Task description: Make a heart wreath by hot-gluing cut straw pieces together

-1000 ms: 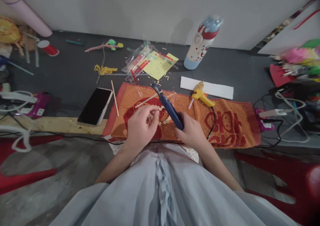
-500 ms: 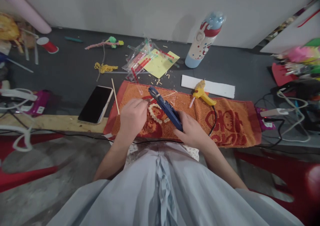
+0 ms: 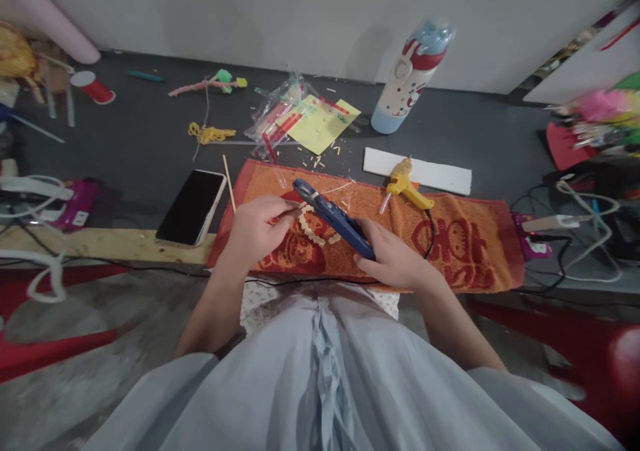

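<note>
My left hand (image 3: 257, 230) pinches a thin pale stick (image 3: 337, 188), whose far part slants out past the head of a blue tool. That tool looks like a pair of cutters (image 3: 335, 221), and my right hand (image 3: 393, 251) is closed around its handle end. The head of the cutters lies close to my left fingertips, across the stick; whether the jaws touch it I cannot tell. Below them, a ring of small pale pieces (image 3: 311, 230) lies on the orange towel (image 3: 465, 238), partly hidden by the cutters.
A yellow glue gun (image 3: 406, 184) rests by a white strip (image 3: 445, 176). Further back are a bottle (image 3: 405, 88), a yellow paper (image 3: 317, 131) with plastic packets and scattered pale bits. A phone (image 3: 193, 208) and another stick (image 3: 229, 181) lie left. A black cable crosses the front edge.
My left hand has turned and drawn slightly left and down, showing more of thumb and forefinger. The cutters and my right hand have shifted slightly and tilted flatter.
</note>
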`<state>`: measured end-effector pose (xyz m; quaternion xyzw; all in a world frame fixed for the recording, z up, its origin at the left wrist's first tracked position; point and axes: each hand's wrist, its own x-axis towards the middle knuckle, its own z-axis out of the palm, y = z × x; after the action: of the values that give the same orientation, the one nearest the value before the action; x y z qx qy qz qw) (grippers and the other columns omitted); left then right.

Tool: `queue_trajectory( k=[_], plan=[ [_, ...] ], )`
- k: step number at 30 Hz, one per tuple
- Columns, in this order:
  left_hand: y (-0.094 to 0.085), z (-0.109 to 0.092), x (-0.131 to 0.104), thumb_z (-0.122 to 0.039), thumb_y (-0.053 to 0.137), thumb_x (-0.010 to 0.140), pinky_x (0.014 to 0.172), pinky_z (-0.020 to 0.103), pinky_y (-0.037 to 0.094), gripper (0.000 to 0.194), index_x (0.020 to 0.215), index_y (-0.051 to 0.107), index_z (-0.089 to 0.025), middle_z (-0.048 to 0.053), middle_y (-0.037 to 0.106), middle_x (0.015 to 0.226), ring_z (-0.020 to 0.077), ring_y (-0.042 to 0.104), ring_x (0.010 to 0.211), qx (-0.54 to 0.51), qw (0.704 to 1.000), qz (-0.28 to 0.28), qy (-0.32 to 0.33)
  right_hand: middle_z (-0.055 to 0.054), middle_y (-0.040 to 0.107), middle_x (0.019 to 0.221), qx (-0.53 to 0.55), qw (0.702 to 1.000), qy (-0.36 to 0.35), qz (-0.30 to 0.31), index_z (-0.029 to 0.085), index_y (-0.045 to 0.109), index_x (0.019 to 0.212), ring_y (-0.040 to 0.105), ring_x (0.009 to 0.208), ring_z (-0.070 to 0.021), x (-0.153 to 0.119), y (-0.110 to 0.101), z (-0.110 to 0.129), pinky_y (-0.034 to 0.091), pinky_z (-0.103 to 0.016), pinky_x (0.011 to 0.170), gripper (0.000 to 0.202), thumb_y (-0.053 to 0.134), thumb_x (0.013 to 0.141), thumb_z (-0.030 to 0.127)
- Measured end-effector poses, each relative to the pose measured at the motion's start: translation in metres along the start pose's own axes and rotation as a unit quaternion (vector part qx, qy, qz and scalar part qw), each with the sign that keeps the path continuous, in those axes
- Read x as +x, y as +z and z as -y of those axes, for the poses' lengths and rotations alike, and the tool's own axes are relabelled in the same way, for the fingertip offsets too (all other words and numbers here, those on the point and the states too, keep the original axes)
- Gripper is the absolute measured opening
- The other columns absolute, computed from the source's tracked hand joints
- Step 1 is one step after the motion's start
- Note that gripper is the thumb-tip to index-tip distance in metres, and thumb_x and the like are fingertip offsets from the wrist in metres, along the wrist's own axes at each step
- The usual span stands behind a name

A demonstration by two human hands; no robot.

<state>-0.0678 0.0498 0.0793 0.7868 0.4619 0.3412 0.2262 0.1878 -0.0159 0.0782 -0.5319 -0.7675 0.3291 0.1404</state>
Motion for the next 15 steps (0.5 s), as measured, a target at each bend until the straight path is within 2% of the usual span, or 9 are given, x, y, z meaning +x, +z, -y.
queue_trajectory(
  k=[3, 7, 12, 15],
  plan=[
    [-0.002, 0.004, 0.004, -0.034, 0.068, 0.078, 0.080, 0.028, 0.054, 0.025, 0.097, 0.075, -0.019, 0.006, 0.075, 0.094, 0.0183, 0.069, 0.084, -0.130, 0.990, 0.038, -0.042, -0.021, 0.058, 0.128, 0.005, 1.000, -0.012, 0.008, 0.007, 0.043, 0.132, 0.058, 0.113, -0.0345, 0.000, -0.006, 0.000, 0.047, -0.051, 0.097, 0.061, 0.047, 0.075, 0.029],
    [0.000, 0.014, 0.011, -0.034, 0.077, 0.069, 0.079, 0.029, 0.056, 0.032, 0.097, 0.075, -0.018, 0.007, 0.074, 0.092, 0.0201, 0.069, 0.084, -0.292, 0.948, 0.094, -0.086, -0.021, 0.058, 0.128, 0.008, 0.999, -0.016, 0.027, 0.008, 0.044, 0.132, 0.059, 0.113, -0.0341, -0.001, -0.010, -0.002, 0.048, -0.050, 0.097, 0.063, 0.048, 0.073, 0.030],
    [0.004, 0.019, 0.016, -0.031, 0.086, 0.057, 0.068, 0.026, 0.057, 0.030, 0.083, 0.077, -0.018, 0.006, 0.073, 0.078, 0.0189, 0.069, 0.073, -0.381, 0.910, 0.105, -0.125, -0.023, 0.055, 0.133, 0.005, 0.998, -0.030, 0.047, 0.006, 0.040, 0.136, 0.057, 0.118, -0.0353, 0.000, -0.012, -0.009, 0.047, -0.052, 0.099, 0.068, 0.049, 0.073, 0.029],
    [0.006, 0.021, 0.017, -0.029, 0.089, 0.052, 0.063, 0.024, 0.056, 0.032, 0.080, 0.077, -0.018, 0.005, 0.071, 0.073, 0.0166, 0.067, 0.067, -0.403, 0.900, 0.095, -0.135, -0.021, 0.056, 0.131, 0.006, 0.998, -0.040, 0.053, 0.009, 0.040, 0.137, 0.058, 0.117, -0.0346, 0.001, -0.014, -0.012, 0.048, -0.052, 0.097, 0.067, 0.050, 0.073, 0.029]
  ],
)
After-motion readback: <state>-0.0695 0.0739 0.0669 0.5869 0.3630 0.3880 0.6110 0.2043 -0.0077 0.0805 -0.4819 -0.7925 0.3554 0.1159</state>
